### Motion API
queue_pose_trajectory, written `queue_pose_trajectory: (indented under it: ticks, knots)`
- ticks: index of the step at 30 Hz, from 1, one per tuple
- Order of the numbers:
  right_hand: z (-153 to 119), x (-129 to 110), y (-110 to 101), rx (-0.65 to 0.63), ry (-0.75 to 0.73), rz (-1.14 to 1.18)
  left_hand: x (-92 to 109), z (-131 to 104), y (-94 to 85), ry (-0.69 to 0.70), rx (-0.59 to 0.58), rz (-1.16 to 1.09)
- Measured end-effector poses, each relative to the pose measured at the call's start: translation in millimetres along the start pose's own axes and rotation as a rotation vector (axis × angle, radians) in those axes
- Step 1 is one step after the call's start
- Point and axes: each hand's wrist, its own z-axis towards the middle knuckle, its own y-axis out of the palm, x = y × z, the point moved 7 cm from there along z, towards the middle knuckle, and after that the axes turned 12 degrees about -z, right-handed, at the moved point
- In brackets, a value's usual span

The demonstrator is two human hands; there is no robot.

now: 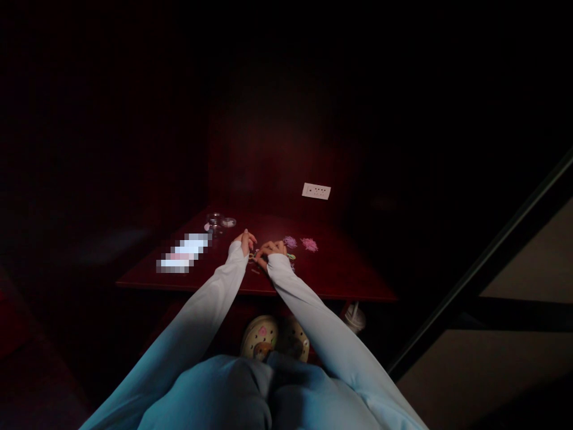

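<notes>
My left hand (245, 242) is over the dark red table, seen edge-on with its fingers loosely bent toward the right hand and slightly apart; nothing shows in it. Close beside it, my right hand (271, 248) has bent fingers drawn together in a pinch, and what they hold is too small to make out. Just below the fingertips is a small pale loop (251, 258). Past the right hand lie a purple pile (290, 242) and a pink pile (309, 244) of thin small pieces. A small green and white oval piece (291, 257) shows by the right wrist.
A clear jar (215, 221) and a round clear lid (229, 223) stand at the back left of the table (340, 275). A bright blurred-out rectangle (184, 254) lies nearer. A wall socket (316, 191) is behind. Below are clogs (258, 334) and a lidded cup (355, 319).
</notes>
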Motion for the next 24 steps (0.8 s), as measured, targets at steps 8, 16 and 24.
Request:
queue_pose_trajectory:
  ticks: [8, 16, 24]
  knots:
    - [-4.9, 59.0, -1.2, 0.235, 0.361, 0.465, -2.5, -10.0, 22.7, 0.0, -0.302, 0.135]
    - [-5.8, 67.4, -2.6, 0.285, 0.438, 0.563, -12.8, -14.6, 47.1, 0.204, -0.606, 0.4]
    - [-5.2, 61.3, -4.2, 0.237, 0.446, 0.587, -7.0, -19.0, 47.6, 0.189, -0.546, 0.279]
